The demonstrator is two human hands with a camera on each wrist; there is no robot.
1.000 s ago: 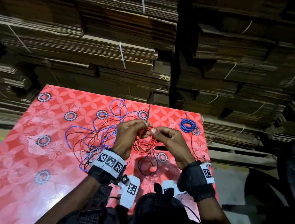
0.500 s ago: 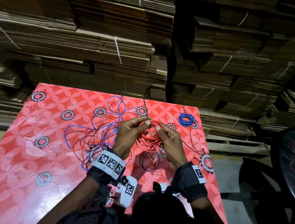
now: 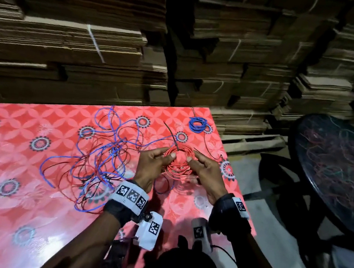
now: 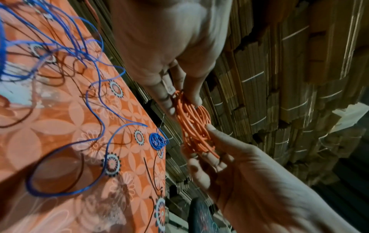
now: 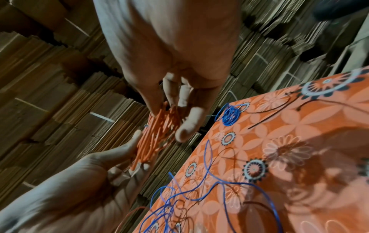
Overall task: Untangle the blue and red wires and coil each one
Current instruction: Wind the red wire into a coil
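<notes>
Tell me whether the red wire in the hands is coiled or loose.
Coiled. The red wire coil forms a tight ring of stacked loops, pinched between the left hand and the right hand above the table.
</notes>
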